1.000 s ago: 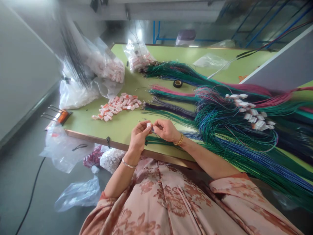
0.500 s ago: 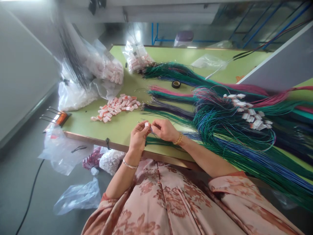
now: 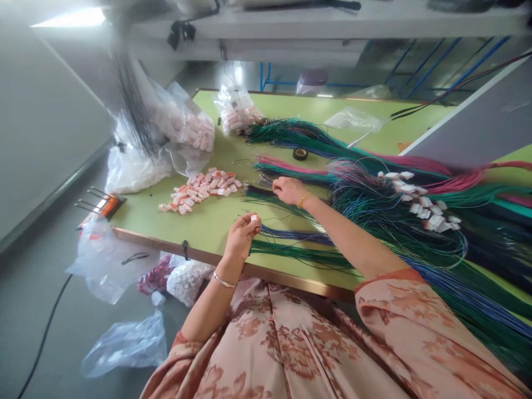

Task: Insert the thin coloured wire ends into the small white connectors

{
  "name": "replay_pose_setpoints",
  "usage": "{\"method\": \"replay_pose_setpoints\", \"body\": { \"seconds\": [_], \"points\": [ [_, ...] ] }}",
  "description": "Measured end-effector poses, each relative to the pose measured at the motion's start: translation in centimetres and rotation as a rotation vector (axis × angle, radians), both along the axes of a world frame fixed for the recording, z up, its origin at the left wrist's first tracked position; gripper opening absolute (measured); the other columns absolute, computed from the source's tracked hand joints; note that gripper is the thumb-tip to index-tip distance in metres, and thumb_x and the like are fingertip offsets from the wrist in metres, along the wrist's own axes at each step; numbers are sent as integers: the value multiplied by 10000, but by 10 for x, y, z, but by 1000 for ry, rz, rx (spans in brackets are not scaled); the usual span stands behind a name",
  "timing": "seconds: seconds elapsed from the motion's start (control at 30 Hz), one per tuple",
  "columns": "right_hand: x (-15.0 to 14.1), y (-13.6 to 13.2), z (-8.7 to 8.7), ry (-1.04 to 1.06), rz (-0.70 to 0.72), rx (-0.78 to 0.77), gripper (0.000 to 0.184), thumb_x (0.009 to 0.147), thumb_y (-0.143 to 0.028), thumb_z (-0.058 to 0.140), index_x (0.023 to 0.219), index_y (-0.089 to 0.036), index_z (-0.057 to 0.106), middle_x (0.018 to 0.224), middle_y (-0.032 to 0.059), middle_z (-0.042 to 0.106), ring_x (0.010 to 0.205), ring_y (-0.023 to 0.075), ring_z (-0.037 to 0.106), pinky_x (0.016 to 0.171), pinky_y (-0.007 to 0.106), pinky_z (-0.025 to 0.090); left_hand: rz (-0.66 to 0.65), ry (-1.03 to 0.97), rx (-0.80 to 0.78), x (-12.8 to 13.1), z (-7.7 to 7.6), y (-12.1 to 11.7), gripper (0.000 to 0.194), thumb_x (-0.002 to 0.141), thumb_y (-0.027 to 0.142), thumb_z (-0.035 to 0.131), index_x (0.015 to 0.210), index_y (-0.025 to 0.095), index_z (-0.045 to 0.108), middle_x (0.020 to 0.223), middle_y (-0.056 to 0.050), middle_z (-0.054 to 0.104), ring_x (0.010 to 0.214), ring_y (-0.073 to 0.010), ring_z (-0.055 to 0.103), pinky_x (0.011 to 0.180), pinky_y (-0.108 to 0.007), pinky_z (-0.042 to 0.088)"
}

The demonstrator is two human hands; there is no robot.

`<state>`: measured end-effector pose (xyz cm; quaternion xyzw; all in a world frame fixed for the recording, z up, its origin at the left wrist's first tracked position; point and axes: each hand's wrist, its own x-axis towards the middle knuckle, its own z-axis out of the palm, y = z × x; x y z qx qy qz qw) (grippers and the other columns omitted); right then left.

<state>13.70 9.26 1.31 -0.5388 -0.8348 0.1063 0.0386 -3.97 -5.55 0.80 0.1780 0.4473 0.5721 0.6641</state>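
My left hand point(image 3: 241, 235) is closed near the table's front edge, pinching a small white connector housing point(image 3: 254, 219) between thumb and fingertips. Thin wires trail to the right from the connector. Farther up, my right hand point(image 3: 288, 191) bends its fingers together over the tips of a bundle of grey wires point(image 3: 266, 179); how many wires it grips is too small to tell. Just below it lie dark wires point(image 3: 260, 192). Blue wires point(image 3: 295, 235) and green wires point(image 3: 299, 252) stretch rightward beside my left hand.
Loose white-and-orange connectors point(image 3: 201, 189) form a pile left of the hands. Bags of connectors point(image 3: 193, 130) stand behind it. Black tape point(image 3: 300, 154) lies near pink wires point(image 3: 291, 164). Finished-looking white connectors point(image 3: 424, 202) sit on the tangled wires at right. A pronged orange holder point(image 3: 108, 206) is at the left corner.
My right hand has left the connector and moved up and away to the grey wires. My left hand still holds the connector in nearly the same place. The view has tilted slightly upward.
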Motion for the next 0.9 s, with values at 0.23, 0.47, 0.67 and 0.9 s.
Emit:
{"method": "replay_pose_setpoints", "body": {
  "seconds": [0.23,0.47,0.67,0.9],
  "points": [
    [7,-5,5,-172,135,117,284,929,-196,401,1135,-138,587,1091,152,666,935,255,628,660,293,371,-17,-11,0,-2,-4,-1,313,624,158,819,896,125,667,834,-38,668,693,-83,593,661,-223,458],
    [-2,-4,17,90,73,-13,194,885,-203,489,1005,-155,634,903,81,714,762,179,603,670,262,373,-21,-17,14,-1,-4,-2,322,620,168,822,894,117,661,828,-31,659,676,-75,579,655,-217,457],
    [-43,14,7,342,72,-104,151,784,-159,557,872,-139,677,847,51,708,712,126,562,673,224,398,-15,-28,13,-2,-6,-3,322,626,183,820,903,125,665,834,-31,665,694,-82,591,660,-219,458],
    [-62,18,12,433,-30,-45,134,764,-213,573,816,-149,679,780,44,697,687,130,566,646,225,396,-19,-39,18,-3,-9,-3,338,620,179,821,910,127,657,828,-32,664,695,-90,594,668,-234,456]
  ]
}}
